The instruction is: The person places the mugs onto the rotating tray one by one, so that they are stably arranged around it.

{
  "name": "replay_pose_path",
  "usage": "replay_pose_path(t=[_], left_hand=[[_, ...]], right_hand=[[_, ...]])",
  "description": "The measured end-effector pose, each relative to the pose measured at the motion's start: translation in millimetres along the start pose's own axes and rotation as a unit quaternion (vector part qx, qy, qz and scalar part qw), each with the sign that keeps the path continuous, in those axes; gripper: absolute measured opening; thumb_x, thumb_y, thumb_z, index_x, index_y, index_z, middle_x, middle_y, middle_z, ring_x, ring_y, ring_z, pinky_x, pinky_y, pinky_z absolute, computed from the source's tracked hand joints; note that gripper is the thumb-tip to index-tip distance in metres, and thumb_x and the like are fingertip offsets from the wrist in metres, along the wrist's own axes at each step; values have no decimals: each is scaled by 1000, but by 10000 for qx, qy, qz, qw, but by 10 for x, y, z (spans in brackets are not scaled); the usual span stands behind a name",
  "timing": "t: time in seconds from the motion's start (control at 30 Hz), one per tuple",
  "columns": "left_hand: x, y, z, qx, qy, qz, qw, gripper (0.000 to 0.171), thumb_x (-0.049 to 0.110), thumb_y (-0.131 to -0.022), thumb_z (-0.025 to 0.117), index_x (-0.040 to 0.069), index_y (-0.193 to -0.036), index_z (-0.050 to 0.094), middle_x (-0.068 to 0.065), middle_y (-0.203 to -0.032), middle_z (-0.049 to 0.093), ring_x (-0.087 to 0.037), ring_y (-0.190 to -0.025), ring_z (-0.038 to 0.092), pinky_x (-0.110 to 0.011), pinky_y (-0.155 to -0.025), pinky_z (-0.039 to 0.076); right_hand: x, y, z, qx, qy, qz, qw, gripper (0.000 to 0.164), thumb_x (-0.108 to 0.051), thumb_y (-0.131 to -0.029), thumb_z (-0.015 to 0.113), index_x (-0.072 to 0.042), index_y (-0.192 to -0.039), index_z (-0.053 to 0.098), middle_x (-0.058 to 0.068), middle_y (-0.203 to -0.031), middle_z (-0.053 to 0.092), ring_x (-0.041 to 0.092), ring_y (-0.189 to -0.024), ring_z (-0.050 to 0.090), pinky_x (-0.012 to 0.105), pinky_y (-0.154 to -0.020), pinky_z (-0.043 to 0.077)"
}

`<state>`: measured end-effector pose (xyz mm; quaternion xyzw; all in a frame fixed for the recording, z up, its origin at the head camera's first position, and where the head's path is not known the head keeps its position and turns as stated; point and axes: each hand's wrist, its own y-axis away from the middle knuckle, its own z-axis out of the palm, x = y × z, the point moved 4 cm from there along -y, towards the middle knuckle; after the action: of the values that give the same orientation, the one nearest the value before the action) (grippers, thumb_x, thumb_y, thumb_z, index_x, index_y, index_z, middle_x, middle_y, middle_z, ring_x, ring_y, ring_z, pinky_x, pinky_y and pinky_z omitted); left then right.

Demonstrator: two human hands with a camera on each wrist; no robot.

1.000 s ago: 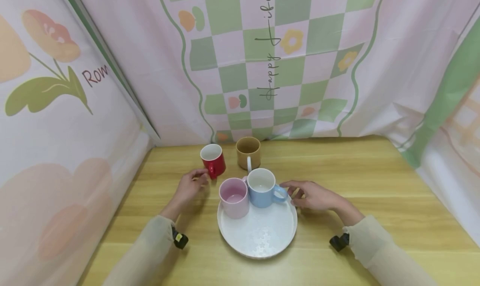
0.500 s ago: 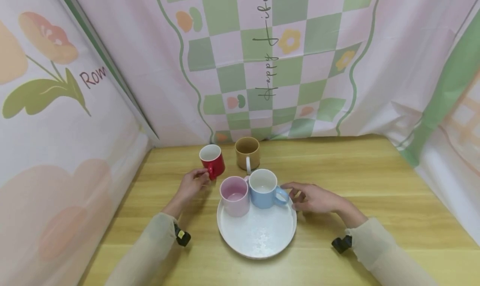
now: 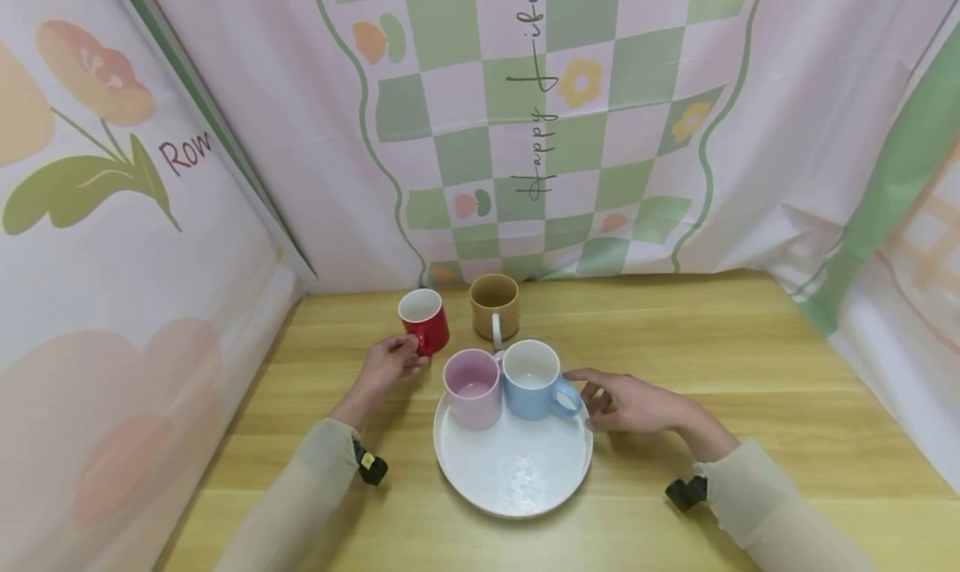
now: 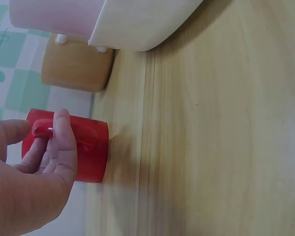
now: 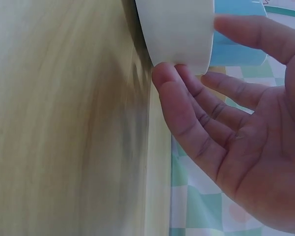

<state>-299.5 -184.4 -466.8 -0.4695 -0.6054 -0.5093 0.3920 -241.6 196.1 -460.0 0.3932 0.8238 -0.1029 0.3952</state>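
My left hand point(image 3: 381, 370) has its fingers curled at the handle of a red mug point(image 3: 437, 332), white inside, upright on the table. In the left wrist view, thumb and fingers sit on either side of the red handle point(image 4: 84, 134). A round white tray point(image 3: 510, 472) bears a pink mug point(image 3: 476, 408) and a light blue mug point(image 3: 527, 403), both upright near its far edge. My right hand point(image 3: 637, 403) has loosely bent, spread fingers, the tips at the tray's right rim close to the blue mug's handle. The right wrist view shows fingertips against the tray's outer wall point(image 5: 179, 34).
A tan mug point(image 3: 507, 315) with a white handle stands behind the tray, to the right of the red mug. Under everything is a wooden table point(image 3: 720, 338). A printed cloth with green checks point(image 3: 517, 138) hangs along the back, and cloth walls rise at both sides.
My left hand has closed in on the red mug's handle. The tray has turned slightly: the blue mug shifted right and nearer, the pink mug farther back. My right hand moved slightly along with the rim.
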Motion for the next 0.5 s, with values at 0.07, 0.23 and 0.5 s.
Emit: replay_pose_path(t=[0.07, 0.23, 0.5], left_hand=[[-1, -6, 8, 9, 93, -49, 9999, 40, 23, -105, 53, 0, -138, 53, -22, -132, 62, -24, -106, 71, -33, -93, 59], [3, -22, 25, 42, 223, -72, 9997, 38, 22, -105, 53, -1, -134, 55, -21, -126, 64, -25, -106, 71, -34, -92, 60], [-1, -46, 44, 84, 222, -118, 9996, 34, 22, -105, 53, 1, -130, 59, -17, -120, 68, -20, -99, 72, -31, -88, 60]], right_hand=[[-9, 5, 6, -7, -6, -9, 10000, 75, -23, -88, 75, -9, -151, 37, 15, -118, 62, 18, -98, 66, 24, -75, 57], [-23, 19, 15, -51, 19, 66, 10000, 79, -23, -86, 76, -9, -152, 35, 14, -117, 62, 18, -97, 65, 24, -76, 56], [-37, 26, 22, -47, 149, -3, 9999, 82, -26, -85, 77, -8, -152, 34, 13, -115, 63, 15, -95, 65, 24, -76, 56]])
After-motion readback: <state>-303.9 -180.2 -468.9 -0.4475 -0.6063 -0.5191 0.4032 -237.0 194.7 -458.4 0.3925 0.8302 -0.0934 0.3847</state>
